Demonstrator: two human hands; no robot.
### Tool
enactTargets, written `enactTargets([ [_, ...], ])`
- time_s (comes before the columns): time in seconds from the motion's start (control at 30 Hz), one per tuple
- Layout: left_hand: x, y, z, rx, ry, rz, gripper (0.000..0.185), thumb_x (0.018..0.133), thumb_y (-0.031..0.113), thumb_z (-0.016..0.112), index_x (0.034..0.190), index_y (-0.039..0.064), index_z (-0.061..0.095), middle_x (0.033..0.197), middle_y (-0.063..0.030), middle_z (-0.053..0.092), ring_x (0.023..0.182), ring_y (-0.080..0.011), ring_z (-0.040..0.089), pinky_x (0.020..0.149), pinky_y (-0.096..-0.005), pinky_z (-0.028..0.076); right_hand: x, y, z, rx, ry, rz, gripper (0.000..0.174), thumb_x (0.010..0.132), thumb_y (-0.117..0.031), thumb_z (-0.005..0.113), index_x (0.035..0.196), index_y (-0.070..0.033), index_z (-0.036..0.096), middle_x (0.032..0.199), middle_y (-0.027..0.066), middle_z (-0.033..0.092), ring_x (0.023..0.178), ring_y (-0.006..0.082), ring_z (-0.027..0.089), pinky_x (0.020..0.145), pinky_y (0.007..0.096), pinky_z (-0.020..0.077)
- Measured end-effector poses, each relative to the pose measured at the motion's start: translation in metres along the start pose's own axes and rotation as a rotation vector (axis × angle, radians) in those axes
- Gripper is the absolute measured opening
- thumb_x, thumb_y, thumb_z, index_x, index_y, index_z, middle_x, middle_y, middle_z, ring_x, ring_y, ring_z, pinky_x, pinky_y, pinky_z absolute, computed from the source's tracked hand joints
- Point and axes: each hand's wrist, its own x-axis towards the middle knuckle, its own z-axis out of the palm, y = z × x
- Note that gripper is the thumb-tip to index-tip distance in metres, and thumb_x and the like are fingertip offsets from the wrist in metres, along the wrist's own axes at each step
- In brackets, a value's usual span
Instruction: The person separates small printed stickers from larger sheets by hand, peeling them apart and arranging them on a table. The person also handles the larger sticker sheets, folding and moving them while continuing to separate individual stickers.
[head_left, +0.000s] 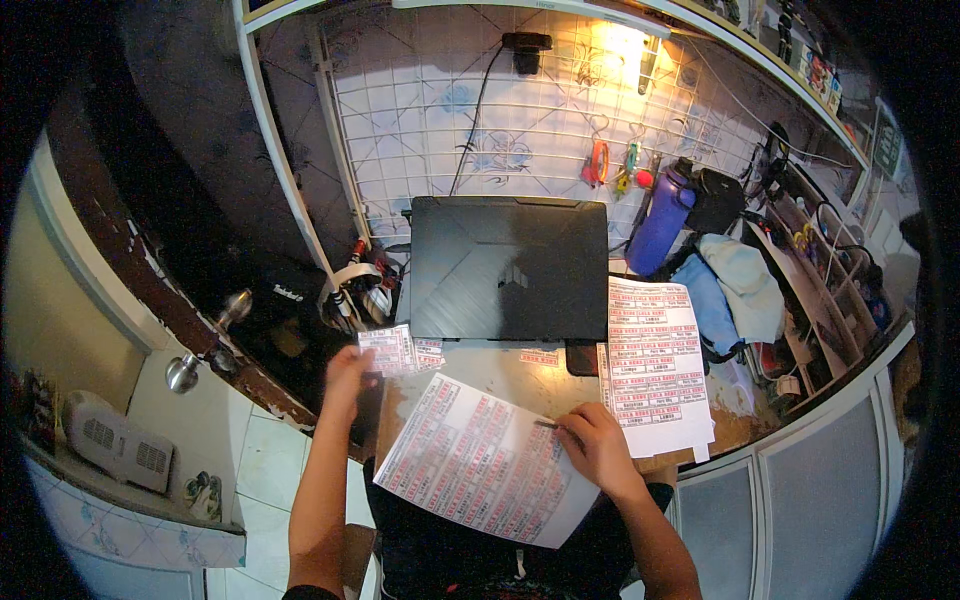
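My left hand (348, 379) pinches a small cut piece of printed label paper (386, 349) at the table's left edge. Part of another small label piece (429, 352) shows beside it. In my right hand (600, 450) is a thin dark tool (546, 424), its kind unclear, mostly hidden by the fingers. That hand rests at the upper right edge of a large sheet of red and black printed labels (480, 469), which slants over the front of the table and my lap. A blank rectangular gap shows near the sheet's upper middle.
A closed black laptop (510, 270) lies behind the sheet, near a strip of labels (540, 356) and a dark phone-like object (582, 358). More label sheets (656, 375) lie at right. Beyond are a purple bottle (660, 217), folded cloths (739, 285) and a wooden organizer (832, 277).
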Motion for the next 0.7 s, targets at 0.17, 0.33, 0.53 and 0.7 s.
enactTargets([
  [0.17, -0.005, 0.007, -0.002, -0.007, 0.000, -0.001, 0.011, 0.108, 0.025, 0.076, 0.103, 0.017, 0.071, 0.102, 0.0020, 0.078, 0.093, -0.0118, 0.072, 0.076, -0.0314, 0.059, -0.001, 0.003, 0.003, 0.005, 0.003, -0.002, 0.019, 0.089, -0.003, 0.085, 0.106, 0.000, 0.077, 0.103, 0.0163, 0.071, 0.097, 0.0386, 0.070, 0.085, 0.0483, 0.0585],
  [0.33, -0.009, 0.009, 0.000, -0.016, -0.014, 0.013, 0.012, 0.109, 0.025, 0.075, 0.104, 0.016, 0.070, 0.105, 0.0011, 0.078, 0.096, -0.0126, 0.073, 0.079, -0.0344, 0.061, -0.001, 0.002, 0.001, 0.007, -0.013, 0.001, 0.019, 0.089, -0.003, 0.085, 0.106, 0.000, 0.076, 0.102, 0.0169, 0.070, 0.096, 0.0394, 0.069, 0.083, 0.0492, 0.0577],
  [0.53, -0.005, 0.011, -0.001, 0.044, 0.013, 0.001, 0.011, 0.107, 0.026, 0.076, 0.109, 0.016, 0.074, 0.103, 0.0013, 0.076, 0.094, -0.0130, 0.071, 0.078, -0.0334, 0.060, 0.003, 0.003, 0.004, -0.011, 0.019, -0.046, 0.017, 0.091, -0.003, 0.084, 0.106, -0.001, 0.076, 0.100, 0.0173, 0.069, 0.093, 0.0397, 0.069, 0.080, 0.0495, 0.0567],
  [0.7, -0.003, 0.012, -0.002, 0.039, 0.008, 0.009, 0.012, 0.109, 0.025, 0.075, 0.106, 0.014, 0.072, 0.100, 0.0009, 0.076, 0.092, -0.0106, 0.070, 0.073, -0.0275, 0.058, -0.004, 0.008, 0.006, 0.111, -0.013, 0.128, 0.015, 0.094, -0.002, 0.082, 0.108, 0.000, 0.077, 0.104, 0.0180, 0.071, 0.096, 0.0383, 0.070, 0.084, 0.0475, 0.0577],
])
